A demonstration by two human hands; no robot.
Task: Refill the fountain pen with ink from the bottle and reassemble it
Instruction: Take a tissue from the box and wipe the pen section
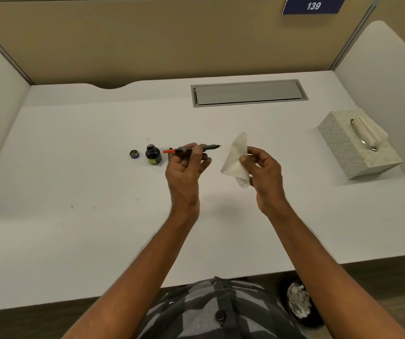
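Two hands are up over the bench (74, 148), and I take things from biggest to smallest. The tissue box (358, 145) sits far right, well apart from the work. My right hand (265, 172) has its fingers (243, 157) pinched on a tissue (235, 157): soft, limp, near weightless, so it needs bunching to press against anything. My left hand (186, 172) has its fingers (197, 150) clamped round the pen (196, 148), held level above the bench with the nib pointing right, just short of the tissue and not touching it. The pen looks bare of its barrel, with a red-ended converter showing at the left. I judge it light, stiff and slick, and likely wet at the nib, so the grip belongs mid-section, clear of both nib and converter knob. The bottle (153, 155) stands open just left of the pen; glass, small, easy to tip, best steadied by its body. Its cap (134, 154) lies beside it, upturned. Something slim lies behind my left fingers, perhaps the barrel; I cannot tell.
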